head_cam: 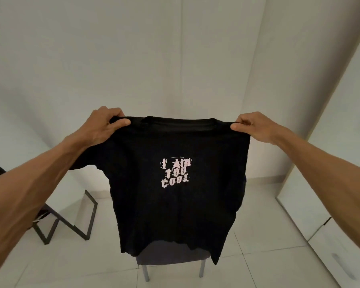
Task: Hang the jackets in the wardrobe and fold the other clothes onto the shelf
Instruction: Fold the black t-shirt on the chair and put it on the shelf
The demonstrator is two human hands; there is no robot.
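Two hands raised, both closed on cloth: left hand (104, 123) pinches one shoulder of the black t-shirt (175, 215), thumb on the near face, fingers curled over the top edge; right hand (252, 126) pinches the other shoulder the same way. T-shirt hangs in the air between them, spread wide, collar up, white print "I AM TOO COOL" facing the camera. Hem uneven, lower on the right, dangling in front of a grey chair (168, 255); touching the seat or not, cannot tell. White wardrobe (330, 248) front with handles at the right edge; shelf not in view. Black metal frame (71, 223) stands on the tiled floor (258, 235) at left. Judgement: not a jacket, so this one gets folded, and the hold looks like the spread-out before the first fold. To do it well: level the shoulders so the hem hangs even, pinch right at the seams so the sleeves drop free, fold the sleeves in behind, then halve collar to hem. Soft knit will likely sag and skew if one grip slackens. Chair seat is the nearest flat spot; it looks small, so the hem may spill over.
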